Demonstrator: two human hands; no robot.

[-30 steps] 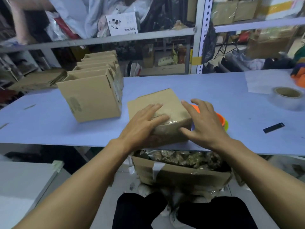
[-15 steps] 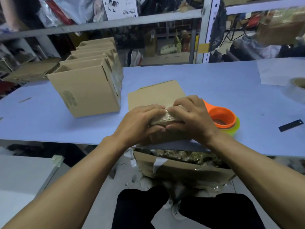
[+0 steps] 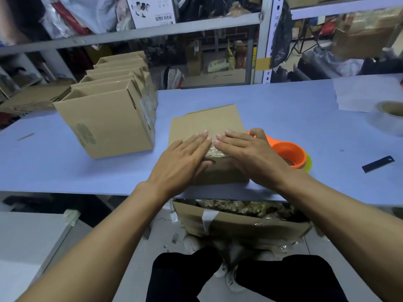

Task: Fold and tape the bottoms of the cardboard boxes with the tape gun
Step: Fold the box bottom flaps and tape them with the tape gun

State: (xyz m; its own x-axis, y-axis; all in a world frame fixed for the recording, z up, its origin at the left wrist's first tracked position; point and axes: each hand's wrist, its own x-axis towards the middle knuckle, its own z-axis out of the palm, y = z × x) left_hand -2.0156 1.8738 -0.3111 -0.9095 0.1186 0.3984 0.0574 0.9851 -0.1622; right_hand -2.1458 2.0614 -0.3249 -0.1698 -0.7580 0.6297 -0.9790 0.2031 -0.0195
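Pale blue surface (image 3: 283, 118) runs wide in front of metal shelving (image 3: 152, 33) crammed with bags and cartons. Both grips are flat, fingers straight: left hand (image 3: 183, 158) and right hand (image 3: 250, 153) press side by side on the taped seam of the cardboard box (image 3: 207, 123), near the surface's front edge. Orange tape gun (image 3: 285, 153) sits just right of the right hand. Row of boxes (image 3: 109, 118) stands left, bare surface beyond.

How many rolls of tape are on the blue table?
2. A clear roll sits at the table's far right edge; another sits in the orange tape gun beside the right hand. More may lie outside the view.
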